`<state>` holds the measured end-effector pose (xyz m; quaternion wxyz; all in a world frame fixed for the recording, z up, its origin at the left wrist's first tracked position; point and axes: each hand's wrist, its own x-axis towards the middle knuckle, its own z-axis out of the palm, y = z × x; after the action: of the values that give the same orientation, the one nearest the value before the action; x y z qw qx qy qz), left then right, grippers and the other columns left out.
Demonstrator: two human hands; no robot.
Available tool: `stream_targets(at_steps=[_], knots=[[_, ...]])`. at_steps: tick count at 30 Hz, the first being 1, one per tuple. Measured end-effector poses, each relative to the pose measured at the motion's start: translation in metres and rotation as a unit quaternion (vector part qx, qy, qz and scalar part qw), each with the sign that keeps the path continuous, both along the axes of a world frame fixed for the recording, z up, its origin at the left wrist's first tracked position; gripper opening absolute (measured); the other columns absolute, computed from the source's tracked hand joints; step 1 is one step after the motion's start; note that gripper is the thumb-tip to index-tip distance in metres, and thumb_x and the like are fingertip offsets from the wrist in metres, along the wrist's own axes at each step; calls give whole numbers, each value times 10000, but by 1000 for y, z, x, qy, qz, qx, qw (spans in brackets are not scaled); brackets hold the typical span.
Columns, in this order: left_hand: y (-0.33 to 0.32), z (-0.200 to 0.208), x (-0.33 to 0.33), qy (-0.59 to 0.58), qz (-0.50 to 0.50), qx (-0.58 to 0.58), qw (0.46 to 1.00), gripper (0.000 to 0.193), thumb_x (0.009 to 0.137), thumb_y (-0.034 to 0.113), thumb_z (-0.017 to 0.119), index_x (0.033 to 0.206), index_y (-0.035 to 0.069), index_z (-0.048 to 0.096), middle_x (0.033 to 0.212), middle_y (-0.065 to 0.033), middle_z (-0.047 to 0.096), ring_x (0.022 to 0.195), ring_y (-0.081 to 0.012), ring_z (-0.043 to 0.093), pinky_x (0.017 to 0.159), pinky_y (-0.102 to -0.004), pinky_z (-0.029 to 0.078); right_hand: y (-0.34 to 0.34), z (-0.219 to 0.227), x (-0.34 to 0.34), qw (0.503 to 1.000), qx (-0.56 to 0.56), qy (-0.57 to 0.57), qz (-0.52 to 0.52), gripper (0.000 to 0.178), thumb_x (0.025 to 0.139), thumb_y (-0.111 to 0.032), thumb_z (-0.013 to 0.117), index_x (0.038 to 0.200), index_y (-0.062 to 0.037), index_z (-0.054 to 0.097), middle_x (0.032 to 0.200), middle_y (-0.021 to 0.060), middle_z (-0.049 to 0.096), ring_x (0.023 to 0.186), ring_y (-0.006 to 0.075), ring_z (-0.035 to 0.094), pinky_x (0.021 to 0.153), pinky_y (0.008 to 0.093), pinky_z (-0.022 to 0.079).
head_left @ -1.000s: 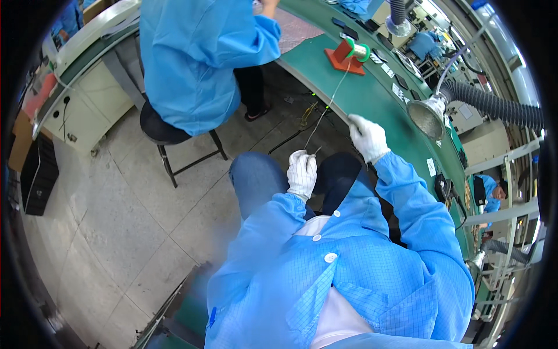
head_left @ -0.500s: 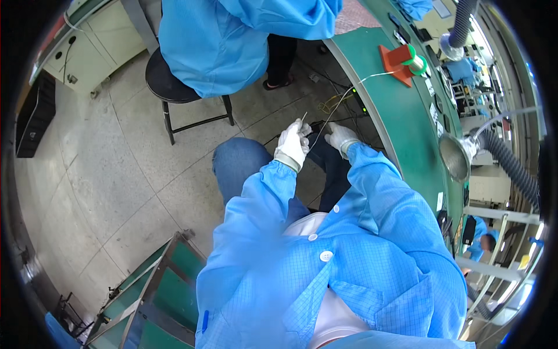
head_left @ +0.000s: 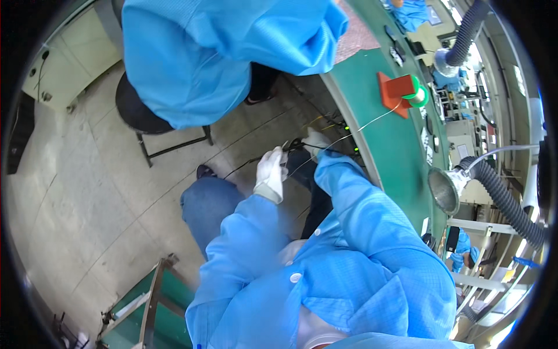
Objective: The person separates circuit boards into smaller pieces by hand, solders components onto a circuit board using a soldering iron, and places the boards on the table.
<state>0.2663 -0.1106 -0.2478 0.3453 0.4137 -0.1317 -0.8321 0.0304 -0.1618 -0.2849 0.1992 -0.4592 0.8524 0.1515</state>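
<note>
My left hand (head_left: pixel 269 173), in a white glove, is closed with the thin silvery wire (head_left: pixel 369 123) running to it. A short pale tip sticks up past its fingers. This wire comes off a green-flanged spool (head_left: pixel 419 96) on a red stand (head_left: pixel 390 96) on the bench. To the right and a little farther out, my right hand (head_left: pixel 315 141), also gloved, is closed beside a dark object (head_left: pixel 296 142) at its fingertips. What it holds is too small and blurred to name. A black cable (head_left: pixel 251 160) passes behind both hands, low over the floor.
A green bench (head_left: pixel 383 157) curves along my right, with a metal fume-hood funnel (head_left: pixel 444 189) on a ribbed hose above it. Ahead, a co-worker in a blue smock (head_left: pixel 192 64) sits on a black stool (head_left: pixel 136 110). A metal-framed green cart (head_left: pixel 154 302) stands at lower left.
The view has shifted, and the co-worker appears nearer. My right hand has moved left and forward relative to my knees, with the dark object now between both hands. The wire still runs to my left hand.
</note>
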Motion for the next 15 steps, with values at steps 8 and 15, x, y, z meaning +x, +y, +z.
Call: stream_targets(at_steps=[8,15], knots=[[4,2,0,-128,-10,-80,988,518,923,549,502,1006,54,628,927,-51,674,555,-77,505,492,-234,422,-18,15,-7,1000,13,-11,-24,745,804,-344,586,1463,-156,293,1192,223,613,1090,395,596,923,485,469],[-3,-1,0,-129,-34,-90,987,513,926,541,501,1015,51,625,928,-53,671,570,-79,523,499,-224,423,-20,9,-16,1000,9,15,-10,780,795,-345,585,1481,-150,269,1256,217,585,1134,368,585,944,475,461]])
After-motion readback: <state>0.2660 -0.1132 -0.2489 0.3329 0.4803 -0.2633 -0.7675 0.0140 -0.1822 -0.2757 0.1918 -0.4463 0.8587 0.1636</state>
